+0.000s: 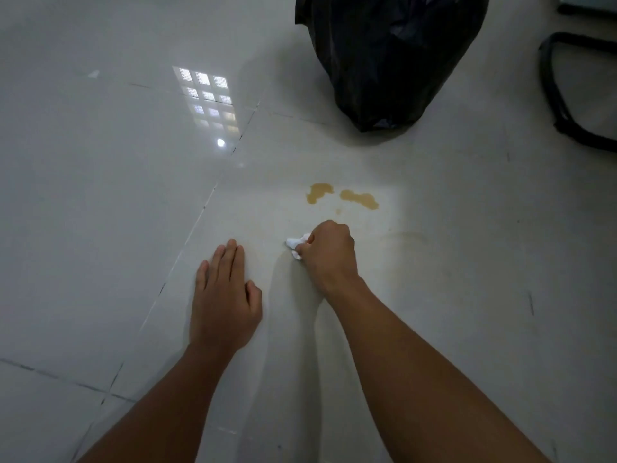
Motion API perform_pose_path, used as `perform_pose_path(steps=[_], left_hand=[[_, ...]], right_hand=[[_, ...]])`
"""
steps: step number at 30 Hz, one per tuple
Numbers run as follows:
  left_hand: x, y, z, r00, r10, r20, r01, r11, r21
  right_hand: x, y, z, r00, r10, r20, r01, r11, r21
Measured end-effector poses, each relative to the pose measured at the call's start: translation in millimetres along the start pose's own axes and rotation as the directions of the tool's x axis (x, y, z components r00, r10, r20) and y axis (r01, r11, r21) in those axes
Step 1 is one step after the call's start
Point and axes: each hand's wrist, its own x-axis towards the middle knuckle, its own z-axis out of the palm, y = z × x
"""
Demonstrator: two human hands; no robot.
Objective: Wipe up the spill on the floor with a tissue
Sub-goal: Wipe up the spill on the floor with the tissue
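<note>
So, two hands: right hand (329, 250) clenched around one crumpled white tissue (296, 244) at frame centre, left hand (224, 297) flat, fingers together, on the tile floor (100, 195). Two tan puddles plus one small drop form the spill (344, 197) just above. One black bag (389, 58) top right. No readable writing.

Head-worn view, angled down, close over tiled floor (100, 195)
</note>
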Motion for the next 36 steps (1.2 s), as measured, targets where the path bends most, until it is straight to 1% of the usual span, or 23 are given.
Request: perform_pose_path(steps=[4,6,8,13,15,18,22,26,27,29,31,32,34,36], left_hand=[[0,0,-1,1.000,0.001,-0.008,-0.001,1.000,0.006],[0,0,-1,1.000,0.002,-0.016,-0.002,1.000,-0.001],[0,0,-1,1.000,0.002,-0.023,-0.002,1.000,-0.011],[0,0,0,1.000,0.002,-0.021,-0.002,1.000,0.001],[0,0,0,1.000,0.002,-0.011,-0.002,1.000,0.016],[1,1,-1,1.000,-0.002,-0.010,0.002,1.000,0.027],[1,1,-1,1.000,-0.002,-0.008,0.002,1.000,0.021],[1,1,-2,1.000,-0.003,-0.003,0.003,1.000,0.023],[1,1,-3,1.000,-0.002,-0.004,0.002,1.000,0.022],[1,1,-2,1.000,0.005,-0.009,-0.005,1.000,0.018],[1,1,-2,1.000,0.010,-0.018,-0.009,1.000,0.018],[1,0,-2,1.000,0.010,-0.023,-0.009,1.000,0.021],[1,1,-1,1.000,0.012,-0.027,-0.011,1.000,0.024],[1,2,-1,0.999,0.015,-0.028,-0.014,0.999,0.030]], right_hand=[[30,-8,-6,1.000,-0.001,-0.026,0.001,1.000,-0.014],[33,-2,-17,0.996,0.005,-0.094,-0.006,1.000,-0.012],[30,12,-36,0.988,0.014,-0.152,-0.019,0.999,-0.034],[8,62,-83,0.979,0.058,-0.195,-0.081,0.991,-0.110],[0,69,-80,0.982,0.061,-0.180,-0.084,0.989,-0.124],[-4,55,-55,0.994,0.024,-0.109,-0.040,0.989,-0.145],[11,25,-18,0.997,0.023,-0.079,-0.030,0.995,-0.100],[31,0,-13,0.999,-0.017,-0.040,0.016,0.999,-0.039],[33,0,-19,0.998,-0.016,-0.064,0.015,1.000,-0.009],[35,11,-36,0.979,-0.020,-0.202,0.030,0.998,0.047],[33,34,-61,0.934,-0.017,-0.357,0.021,1.000,0.009],[34,49,-74,0.917,-0.013,-0.399,0.002,1.000,-0.029],[35,79,-101,0.914,0.006,-0.406,-0.048,0.995,-0.093],[33,100,-119,0.932,0.040,-0.359,-0.089,0.989,-0.122]])
